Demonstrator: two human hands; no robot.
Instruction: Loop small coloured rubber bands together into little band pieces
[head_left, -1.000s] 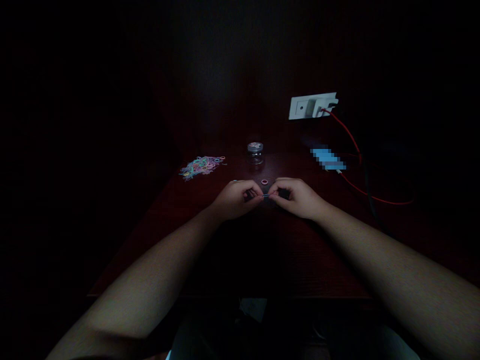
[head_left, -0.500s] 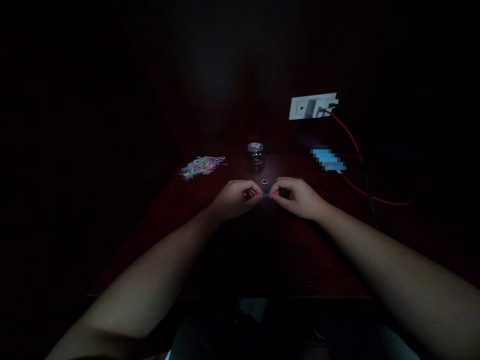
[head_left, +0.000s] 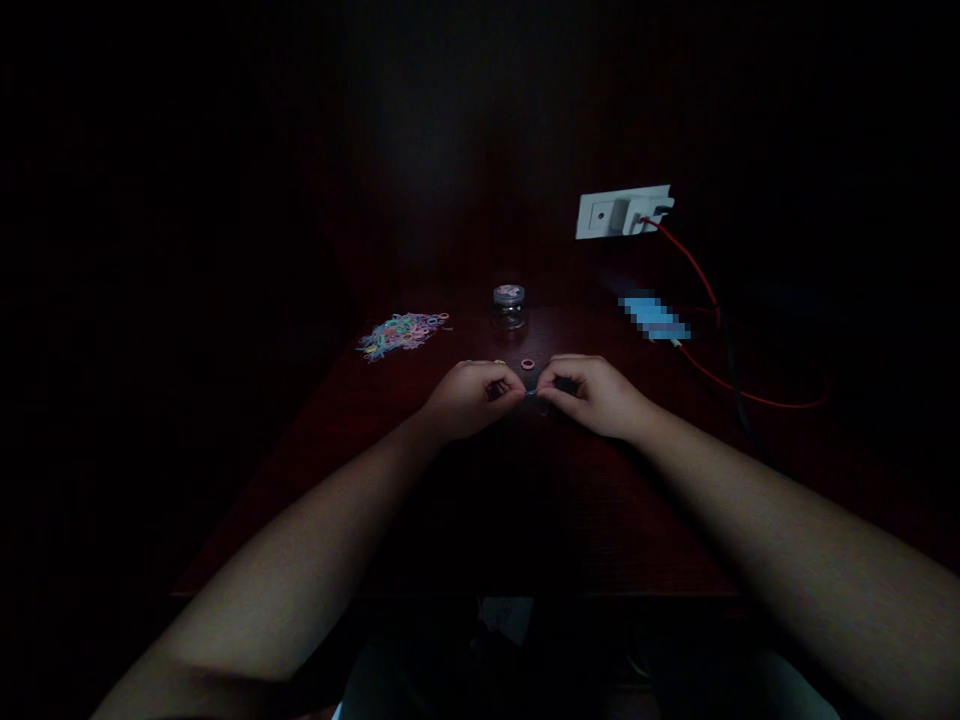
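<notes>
A small bluish elastic band [head_left: 531, 393] spans the short gap between my hands, low over the dark table. My left hand [head_left: 475, 398] pinches one end between thumb and forefinger. The other end is in the pinch of my right hand [head_left: 589, 392]. Just beyond the fingertips lies a pink band [head_left: 528, 365], rolled into a small ring. A yellow band [head_left: 499, 362] peeks out behind the left knuckles, mostly hidden. To the left, a loose pile of thin coloured elastic bands [head_left: 405, 334] rests on the table.
A small clear lidded jar [head_left: 509, 306] stands behind my hands. At the right lies a pixelated blue phone-like thing [head_left: 654, 316], with a red cable [head_left: 709, 372] at its end. Another red cable runs from a charger in the wall socket [head_left: 624, 212]. The reddish-brown table [head_left: 450, 530] is dimly lit.
The band between my fingers has gone from straight and taut to shorter and twisted-looking. My hands have come very slightly closer together. The pile, jar and pink ring stay put.
</notes>
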